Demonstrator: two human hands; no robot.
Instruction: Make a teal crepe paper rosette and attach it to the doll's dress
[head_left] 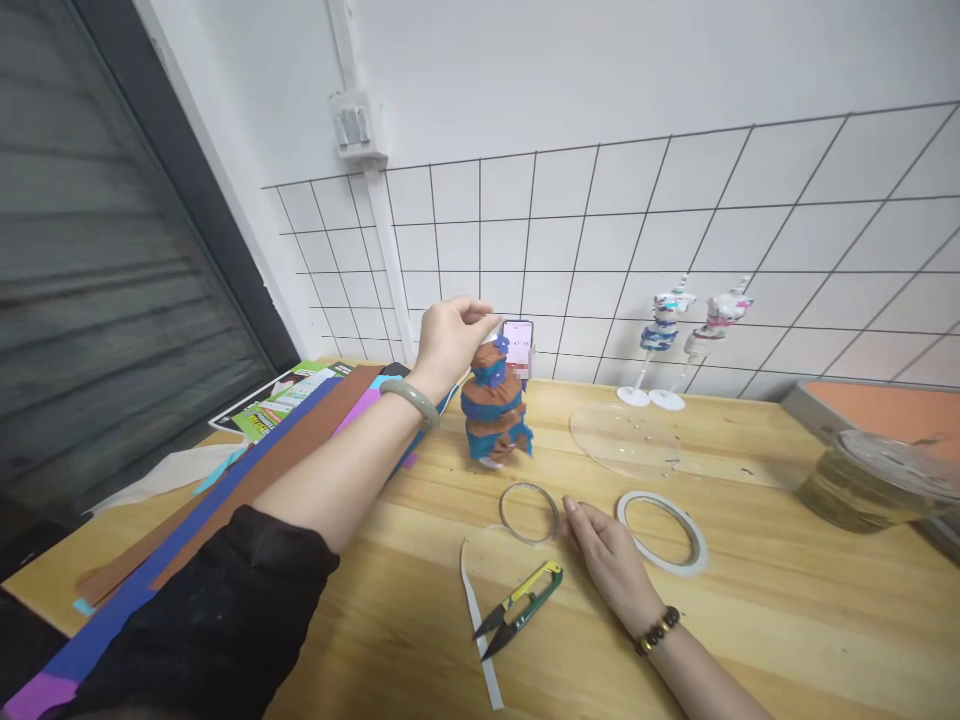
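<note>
My left hand [450,345] reaches forward, thumb and fingers pinched at the top of a small dress form [495,410]. Bands of brown and blue crepe paper wrap the form, with a blue flower shape near its top. Closer to me, my right hand [606,550] hovers low over the table, thumb pressed against curled fingers; whatever may be in them is hidden. On its left lies a thin roll of tape [504,515], on its right a wider white roll of tape [701,550]. Yellow-and-green thread snips [525,605] rest on a white strip [472,600].
Long brown and blue crepe paper sheets [225,530] cover the table's left side. Behind the form stands a phone [519,340]. Two small decorated dress forms [660,320] on stands, a clear disc [607,440], a clear tub [855,490] and a tray [806,410] are farther right.
</note>
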